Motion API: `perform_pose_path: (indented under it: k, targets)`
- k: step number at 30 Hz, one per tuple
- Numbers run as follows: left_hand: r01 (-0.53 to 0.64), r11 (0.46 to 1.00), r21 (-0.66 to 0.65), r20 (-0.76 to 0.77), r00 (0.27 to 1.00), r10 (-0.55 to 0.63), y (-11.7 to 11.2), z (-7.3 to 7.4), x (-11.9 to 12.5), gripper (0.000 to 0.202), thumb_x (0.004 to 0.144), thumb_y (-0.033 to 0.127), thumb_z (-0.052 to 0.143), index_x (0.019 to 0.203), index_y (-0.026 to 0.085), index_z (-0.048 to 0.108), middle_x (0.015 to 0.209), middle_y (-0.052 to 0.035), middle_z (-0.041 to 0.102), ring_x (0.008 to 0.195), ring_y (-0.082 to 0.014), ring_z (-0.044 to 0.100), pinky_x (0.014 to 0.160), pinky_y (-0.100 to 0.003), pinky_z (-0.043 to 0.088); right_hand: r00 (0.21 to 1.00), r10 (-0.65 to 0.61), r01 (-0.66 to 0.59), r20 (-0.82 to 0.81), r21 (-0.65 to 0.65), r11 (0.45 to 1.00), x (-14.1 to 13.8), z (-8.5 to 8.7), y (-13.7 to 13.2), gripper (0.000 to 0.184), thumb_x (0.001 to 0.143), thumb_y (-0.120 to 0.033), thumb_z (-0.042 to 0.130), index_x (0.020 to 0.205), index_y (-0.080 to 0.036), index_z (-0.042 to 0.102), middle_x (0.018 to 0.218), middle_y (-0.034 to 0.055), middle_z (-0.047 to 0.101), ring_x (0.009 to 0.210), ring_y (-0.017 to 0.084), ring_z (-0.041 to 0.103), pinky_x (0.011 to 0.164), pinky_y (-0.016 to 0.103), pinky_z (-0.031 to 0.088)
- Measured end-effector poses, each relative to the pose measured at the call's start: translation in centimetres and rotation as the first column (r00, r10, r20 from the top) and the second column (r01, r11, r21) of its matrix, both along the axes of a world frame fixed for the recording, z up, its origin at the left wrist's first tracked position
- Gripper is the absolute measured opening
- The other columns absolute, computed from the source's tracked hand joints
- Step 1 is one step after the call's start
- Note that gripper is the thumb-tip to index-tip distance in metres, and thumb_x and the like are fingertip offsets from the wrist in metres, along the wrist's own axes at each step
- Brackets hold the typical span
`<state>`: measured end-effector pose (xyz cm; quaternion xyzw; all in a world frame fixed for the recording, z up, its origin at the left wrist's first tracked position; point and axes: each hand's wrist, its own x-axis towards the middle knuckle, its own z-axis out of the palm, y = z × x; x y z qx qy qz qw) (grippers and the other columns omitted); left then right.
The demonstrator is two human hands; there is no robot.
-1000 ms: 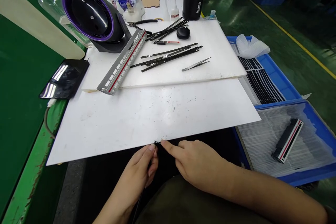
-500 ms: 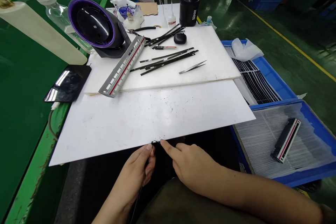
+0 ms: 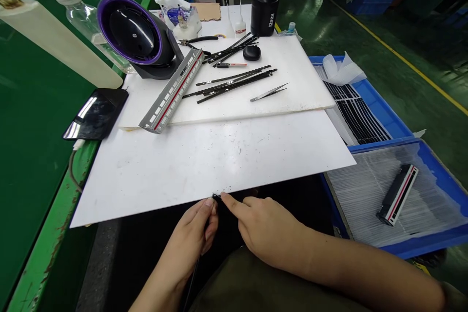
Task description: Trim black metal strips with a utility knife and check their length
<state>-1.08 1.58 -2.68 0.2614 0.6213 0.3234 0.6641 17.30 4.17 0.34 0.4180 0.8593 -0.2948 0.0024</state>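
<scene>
At the near edge of the white board (image 3: pixel 175 165), my left hand (image 3: pixel 195 229) pinches a thin black strip (image 3: pixel 192 280) between thumb and fingers. One end pokes out at the fingertips; the rest trails down below the wrist. My right hand (image 3: pixel 268 229) has its index finger stretched toward that end, close to my left fingertips, while the other fingers curl under. A small dark tip shows between the two hands. Whatever my right hand holds is hidden by its fingers. Tiny dark crumbs lie on the board just beyond the fingertips.
A white foam slab (image 3: pixel 292 68) carries black strips (image 3: pixel 237 85), tweezers (image 3: pixel 268 92), a pen (image 3: pixel 230 65), a grey slotted bar (image 3: pixel 171 92) and a purple-rimmed fan (image 3: pixel 131 34). A black bottle (image 3: pixel 263 9) stands behind. Blue crates (image 3: pixel 449 187) sit at right, a phone (image 3: pixel 95 114) at left.
The right index fingertip has come slightly nearer to the left fingertips. The dark tip between them now looks thicker. The whole view has shifted a little.
</scene>
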Motion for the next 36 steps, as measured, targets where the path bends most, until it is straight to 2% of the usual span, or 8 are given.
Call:
perform_pose_path:
  k: [7,14,17,21,24,28,33,36]
  targets:
    - [-0.005,1.000,-0.003,-0.009,1.000,0.005,0.1,-0.1,0.0,0.043,0.089,0.057,0.055,0.068,0.019,0.050,0.047,0.0081,0.037,0.039,-0.0054,0.026,0.036,-0.017,0.020,0.998,0.034,-0.036,0.048,0.041,0.999,0.0,-0.2,0.3,0.057,0.096,-0.017,0.039,0.153,-0.019,0.033,0.087,0.0063,0.068,0.067,0.022,0.064,0.055,0.033,0.039]
    - [0.003,1.000,-0.010,0.001,1.000,-0.003,0.1,0.1,0.0,0.044,0.089,0.056,0.055,0.067,0.019,0.049,0.046,0.0078,0.037,0.039,-0.0055,0.027,0.036,-0.017,0.022,0.992,0.020,-0.036,0.125,0.126,0.991,-0.3,-0.9,-0.7,0.061,0.094,-0.018,0.043,0.153,-0.020,0.030,0.088,0.0068,0.066,0.057,0.019,0.060,0.045,0.030,0.029]
    - [-0.008,1.000,0.001,0.014,1.000,0.008,0.2,0.2,0.0,0.039,0.090,0.054,0.055,0.072,0.019,0.052,0.047,0.0082,0.038,0.038,-0.0055,0.027,0.036,-0.017,0.022,0.994,0.008,-0.021,0.111,0.115,0.993,-0.3,-1.0,-0.8,0.061,0.094,-0.016,0.043,0.154,-0.020,0.030,0.089,0.0071,0.067,0.060,0.020,0.062,0.047,0.030,0.035]
    - [-0.002,1.000,0.012,0.007,1.000,0.002,0.2,0.2,0.1,0.040,0.090,0.054,0.055,0.071,0.019,0.051,0.047,0.0082,0.039,0.038,-0.0053,0.027,0.036,-0.017,0.021,0.999,0.003,-0.005,0.043,0.052,0.999,0.0,-0.8,-0.4,0.057,0.096,-0.015,0.041,0.153,-0.017,0.034,0.094,0.0085,0.069,0.072,0.022,0.066,0.059,0.032,0.046]
    - [-0.003,1.000,0.023,-0.004,1.000,0.003,0.2,0.2,0.1,0.041,0.090,0.054,0.055,0.069,0.019,0.050,0.047,0.0082,0.038,0.038,-0.0051,0.027,0.036,-0.016,0.021,1.000,0.005,-0.006,0.021,0.046,0.999,0.0,-0.5,-0.2,0.057,0.096,-0.016,0.040,0.153,-0.017,0.034,0.097,0.0095,0.070,0.075,0.023,0.067,0.062,0.034,0.049]
    - [0.006,1.000,0.028,-0.004,1.000,-0.006,0.1,0.2,0.0,0.042,0.090,0.054,0.055,0.068,0.019,0.049,0.047,0.0080,0.037,0.038,-0.0050,0.027,0.036,-0.016,0.022,0.999,0.025,-0.026,0.032,0.044,0.999,-0.1,-0.4,-0.1,0.057,0.096,-0.015,0.038,0.153,-0.016,0.034,0.091,0.0085,0.069,0.070,0.023,0.066,0.059,0.034,0.048]
    - [-0.003,1.000,0.028,-0.003,1.000,0.003,0.2,0.0,0.0,0.043,0.088,0.055,0.057,0.067,0.019,0.049,0.047,0.0075,0.038,0.039,-0.0053,0.029,0.036,-0.016,0.023,0.995,0.031,-0.041,0.096,0.100,0.994,-0.4,-0.5,-0.3,0.061,0.093,-0.016,0.040,0.153,-0.018,0.032,0.087,0.0083,0.067,0.060,0.022,0.062,0.048,0.031,0.041]
    - [-0.024,1.000,-0.019,0.065,0.998,0.026,0.3,0.2,-0.2,0.039,0.088,0.052,0.059,0.068,0.019,0.052,0.046,0.0076,0.038,0.037,-0.0049,0.027,0.034,-0.015,0.021,0.994,0.024,-0.037,0.105,0.124,0.992,-0.2,-0.5,-0.3,0.062,0.093,-0.016,0.042,0.153,-0.021,0.033,0.088,0.0081,0.067,0.060,0.021,0.062,0.050,0.031,0.041]
